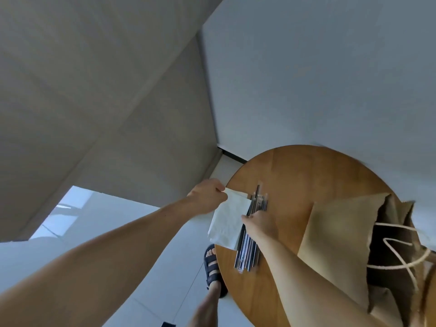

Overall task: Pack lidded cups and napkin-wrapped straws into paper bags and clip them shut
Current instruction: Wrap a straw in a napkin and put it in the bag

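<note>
A white napkin (230, 220) hung over the near-left edge of the round wooden table (295, 175), lifted at its far corner. The left hand (207, 197) pinched that corner between thumb and fingers, just off the table's rim. The right hand (259, 224) lay at the napkin's right edge, fingertips closed down on a bundle of straws (250, 251) in clear wrappers; whether it gripped one straw or only pressed on them could not be told. The straws lay side by side on the tabletop, partly under the napkin and the right hand, their ends showing beyond both.

To the right, a brown paper bag (339, 232) lay on its side with its mouth facing right and its cord handles (398, 253) spilling out. Its interior was dark, and any contents could not be made out. The bag's near end ran out of view at the lower right. Below the table edge, a foot in a dark sandal (212, 265) stood on the pale floor.
</note>
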A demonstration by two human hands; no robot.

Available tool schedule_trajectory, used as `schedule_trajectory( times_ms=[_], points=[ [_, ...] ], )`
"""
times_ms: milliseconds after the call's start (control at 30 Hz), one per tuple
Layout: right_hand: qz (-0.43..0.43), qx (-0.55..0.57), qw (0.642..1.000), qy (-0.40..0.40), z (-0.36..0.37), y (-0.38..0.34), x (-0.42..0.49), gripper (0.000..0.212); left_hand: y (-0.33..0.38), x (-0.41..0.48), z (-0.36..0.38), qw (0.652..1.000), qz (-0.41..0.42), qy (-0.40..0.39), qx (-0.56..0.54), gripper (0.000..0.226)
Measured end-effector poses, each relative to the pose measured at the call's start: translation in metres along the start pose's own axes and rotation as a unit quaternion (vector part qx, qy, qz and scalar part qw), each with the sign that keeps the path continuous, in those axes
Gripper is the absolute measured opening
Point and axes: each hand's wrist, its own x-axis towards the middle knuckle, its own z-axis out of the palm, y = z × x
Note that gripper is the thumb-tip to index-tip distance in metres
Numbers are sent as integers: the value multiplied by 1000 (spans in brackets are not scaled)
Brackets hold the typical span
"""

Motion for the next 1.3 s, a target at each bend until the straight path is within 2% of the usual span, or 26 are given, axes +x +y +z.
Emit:
schedule_trajectory(
  times_ms=[233,400,667,900,1133,1233,1300],
  points=[
    [43,-39,998,4,34,0,22,42,-24,16,17,998,-26,-33,-51,27],
    [59,-50,997,11,39,2,29,36,-31,21,13,999,-8,-41,-27,33],
    [52,-39,998,-4,44,9,35,39,-36,19,15,998,-23,-43,-46,32],
    [40,-45,998,35,44,2,37,39,-33,18,15,998,-9,-47,-30,35],
    [52,3,999,0,42,-1,41,30,-35,19,18,999,-13,-46,-19,36],
    [27,16,999,6,33,-1,34,33,-35,18,21,999,-21,-37,-30,36],
    [-4,68,998,16,24,-3,26,35,-34,16,23,999,-22,-22,-28,38]
  ],
)
